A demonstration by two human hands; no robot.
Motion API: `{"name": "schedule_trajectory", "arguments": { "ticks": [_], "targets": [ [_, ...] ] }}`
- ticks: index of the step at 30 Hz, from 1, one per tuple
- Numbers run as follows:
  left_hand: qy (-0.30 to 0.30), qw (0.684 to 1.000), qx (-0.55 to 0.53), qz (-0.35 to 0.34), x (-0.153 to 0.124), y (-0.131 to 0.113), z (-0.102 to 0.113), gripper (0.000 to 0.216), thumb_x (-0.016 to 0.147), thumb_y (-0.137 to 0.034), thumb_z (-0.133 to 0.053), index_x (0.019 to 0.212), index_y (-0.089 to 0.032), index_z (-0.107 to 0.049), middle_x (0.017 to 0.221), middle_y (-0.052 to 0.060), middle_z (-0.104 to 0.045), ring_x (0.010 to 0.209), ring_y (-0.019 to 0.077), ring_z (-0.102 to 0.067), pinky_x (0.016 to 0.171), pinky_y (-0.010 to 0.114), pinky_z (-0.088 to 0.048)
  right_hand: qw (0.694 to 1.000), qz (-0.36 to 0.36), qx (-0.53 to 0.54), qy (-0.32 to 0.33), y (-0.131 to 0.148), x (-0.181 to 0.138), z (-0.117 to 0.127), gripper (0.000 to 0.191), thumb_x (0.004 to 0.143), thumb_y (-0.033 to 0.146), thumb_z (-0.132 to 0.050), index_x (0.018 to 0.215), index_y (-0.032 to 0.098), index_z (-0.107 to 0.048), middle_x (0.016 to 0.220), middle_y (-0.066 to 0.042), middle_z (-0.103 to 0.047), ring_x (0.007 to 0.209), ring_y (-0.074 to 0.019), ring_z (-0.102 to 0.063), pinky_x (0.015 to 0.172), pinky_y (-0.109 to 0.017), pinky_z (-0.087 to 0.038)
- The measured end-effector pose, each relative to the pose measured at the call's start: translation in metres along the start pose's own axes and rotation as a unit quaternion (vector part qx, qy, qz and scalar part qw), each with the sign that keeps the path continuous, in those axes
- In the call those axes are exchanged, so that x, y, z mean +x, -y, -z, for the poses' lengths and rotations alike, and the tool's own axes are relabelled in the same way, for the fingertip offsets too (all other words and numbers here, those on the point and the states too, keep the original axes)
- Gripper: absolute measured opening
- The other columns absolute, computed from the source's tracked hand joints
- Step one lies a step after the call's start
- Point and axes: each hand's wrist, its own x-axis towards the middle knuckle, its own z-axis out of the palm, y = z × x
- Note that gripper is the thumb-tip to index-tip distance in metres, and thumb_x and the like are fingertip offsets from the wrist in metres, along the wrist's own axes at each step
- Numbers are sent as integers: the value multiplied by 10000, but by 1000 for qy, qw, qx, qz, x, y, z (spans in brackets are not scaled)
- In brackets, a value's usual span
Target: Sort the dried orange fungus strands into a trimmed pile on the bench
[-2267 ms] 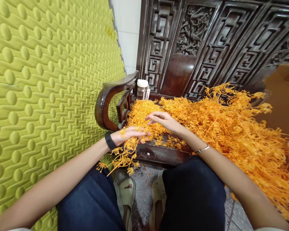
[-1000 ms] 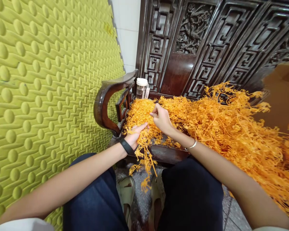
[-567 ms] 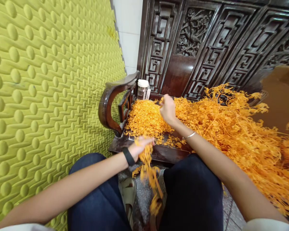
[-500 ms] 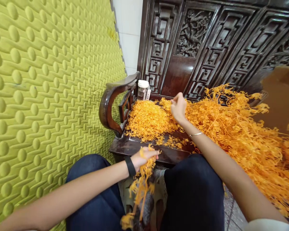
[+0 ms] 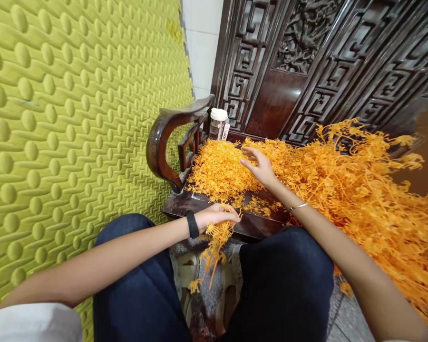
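1. The left hand is closed around an orange sprig, which hangs beneath it in the gap between the person's knees, in front of the bench.
2. The sprig's long axis runs down from the fingers, leaning a little to the person's left, with its loose stem ends pointing toward the floor.
3. The right hand has its thumb and fingers apart, with nothing visible between them. It is beyond the sprig and to its right, well apart from it, so the left hand is the nearer one.
4. The pile of small orange pieces lies on the seat beyond the left hand, and the right hand's fingers point left across its right side. The larger heap of orange branches spreads out to the right of that hand.
5. The sprig's upper part is partly covered by the left hand, so exactly where the fingers pinch it cannot be made out.
6. Whether the right fingertips touch the orange pieces or hover above them cannot be told.
7. The heap is partly covered by the right forearm and cut off at the right edge.
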Motion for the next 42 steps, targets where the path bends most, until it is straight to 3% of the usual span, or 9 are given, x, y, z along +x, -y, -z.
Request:
{"name": "schedule_trajectory", "arguments": {
  "ticks": [9, 12, 15, 18, 24, 30, 32, 37, 42],
  "targets": [
    [41, 999, -33, -14, 4, 0, 15, 88, 520, -195, -478, 445, -160, -508, 451, -25, -419, 435, 85, -329, 465, 247, -214, 993, -4, 22, 112, 20, -3, -5, 465, 706, 504, -672, 1077, 229, -612, 1440, -100, -305, 1346, -276, -293, 1079, -483, -278],
    [67, 996, -56, -23, 0, -7, 17, 77, 480, -194, -436, 416, -167, -471, 443, -18, -392, 422, 81, -282, 455, 254, -188, 963, -55, 124, 232, 43, -7, -6, 338, 808, 446, -579, 1041, 210, -642, 1270, -105, -530, 1183, -221, -498, 1007, -438, -382],
    [83, 993, -73, -30, -3, -13, 17, 71, 468, -191, -445, 400, -169, -453, 445, -11, -390, 432, 82, -288, 451, 253, -198, 893, -81, 195, 398, 66, -12, -10, 283, 809, 363, -591, 1030, 196, -649, 1023, -64, -667, 928, -156, -614, 877, -351, -469],
    [108, 990, -88, -20, -4, -15, 16, 121, 523, -237, -485, 433, -158, -497, 424, -12, -369, 413, 80, -280, 435, 247, -193, 876, -82, 205, 428, 77, -15, -15, 134, 723, 262, -674, 825, 178, -651, 817, -15, -667, 748, -116, -594, 725, -276, -479],
    [77, 986, -147, -32, -5, -24, 22, 364, 791, -396, -414, 526, -161, -493, 385, -47, -269, 353, 62, -218, 395, 222, -170, 942, -100, 186, 260, 75, -16, -26, 159, 697, 268, -655, 664, 171, -533, 620, 18, -546, 580, -98, -492, 593, -269, -409],
    [54, 978, -192, -58, -13, -40, 30, 278, 767, -281, -368, 528, -165, -450, 422, -32, -286, 368, 71, -257, 387, 203, -222, 987, -110, 110, 51, 63, 0, -26, 103, 711, 197, -597, 667, 173, -507, 580, 22, -517, 551, -108, -490, 559, -268, -396],
    [70, 979, -187, -43, -23, -39, 30, 280, 757, -263, -370, 514, -158, -464, 402, -25, -289, 357, 72, -255, 376, 206, -204, 979, -151, 86, -102, 47, 9, -8, 93, 742, 177, -533, 674, 185, -470, 556, 34, -456, 520, -107, -460, 518, -259, -370],
    [158, 978, -135, -2, -49, -30, 27, 303, 759, -326, -425, 580, -124, -563, 425, 3, -402, 378, 68, -315, 400, 205, -216, 937, -143, 29, -316, 10, 11, 43, 110, 812, 241, -463, 746, 209, -382, 664, 20, -415, 578, -110, -439, 571, -276, -396],
    [114, 982, -148, -36, -43, -30, 24, 314, 757, -373, -449, 634, -124, -593, 479, 10, -467, 407, 77, -387, 419, 204, -267, 945, 32, -48, -321, 29, -1, 35, 142, 858, 331, -492, 850, 190, -477, 825, -43, -532, 773, -141, -543, 733, -298, -455]
  ]
}}
